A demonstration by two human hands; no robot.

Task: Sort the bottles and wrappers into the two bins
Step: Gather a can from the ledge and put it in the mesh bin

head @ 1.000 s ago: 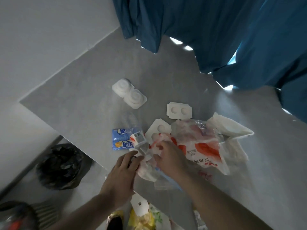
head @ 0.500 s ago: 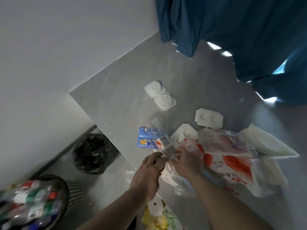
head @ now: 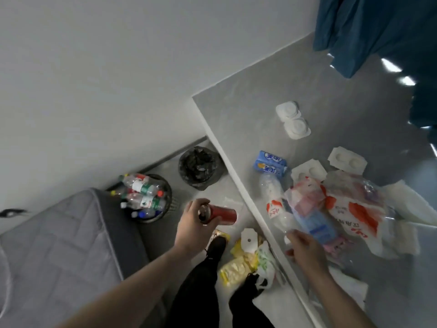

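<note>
The left hand [head: 194, 227] gripped a red can [head: 218, 214], lying level, base towards the table [head: 331, 95], above the floor near the bins; the right hand [head: 305, 248], blurred, pinched a clear bottle [head: 275, 204]

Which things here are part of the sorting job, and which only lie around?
Part of the job:
left hand gripping red can
bin of bottles
black-lined bin
clear bottle
blue wrapper

Only lying around:
grey mattress
blue curtain
</note>
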